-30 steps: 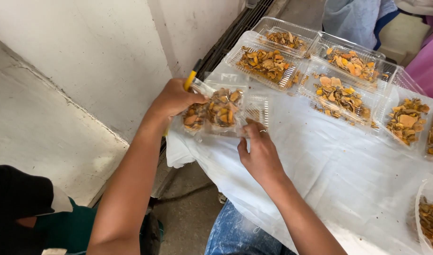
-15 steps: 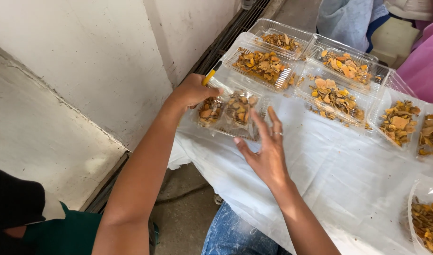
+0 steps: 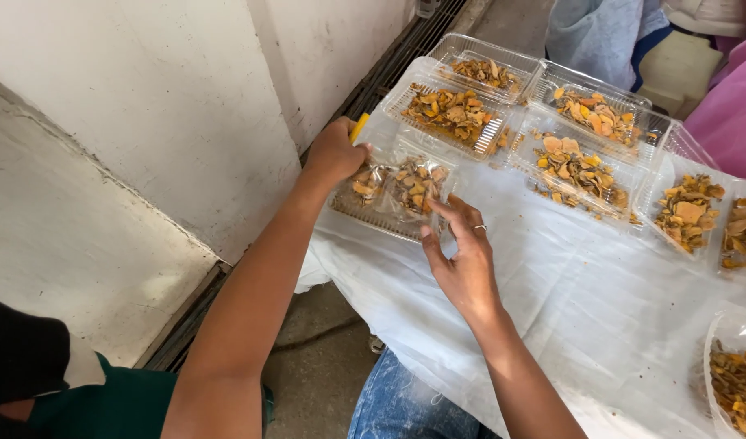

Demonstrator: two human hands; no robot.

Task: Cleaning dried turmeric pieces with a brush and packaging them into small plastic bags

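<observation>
A clear plastic clamshell box (image 3: 393,195) filled with orange-brown dried slices lies at the near left edge of a white-covered table (image 3: 552,309). My left hand (image 3: 334,153) rests on the box's far left corner and grips a yellow-handled tool (image 3: 357,128). My right hand (image 3: 462,256) has its fingers spread, fingertips touching the box's right side; a ring is on one finger.
Several more clear boxes (image 3: 452,112) of the same dried slices stand in rows across the back of the table, and one (image 3: 735,378) at the near right. A white wall (image 3: 145,122) and a floor grate (image 3: 389,65) lie left. A person in blue and pink sits at the far end.
My left hand has pushed the box further onto the table, toward the other boxes. My right hand has opened its fingers and shifted to the box's right side.
</observation>
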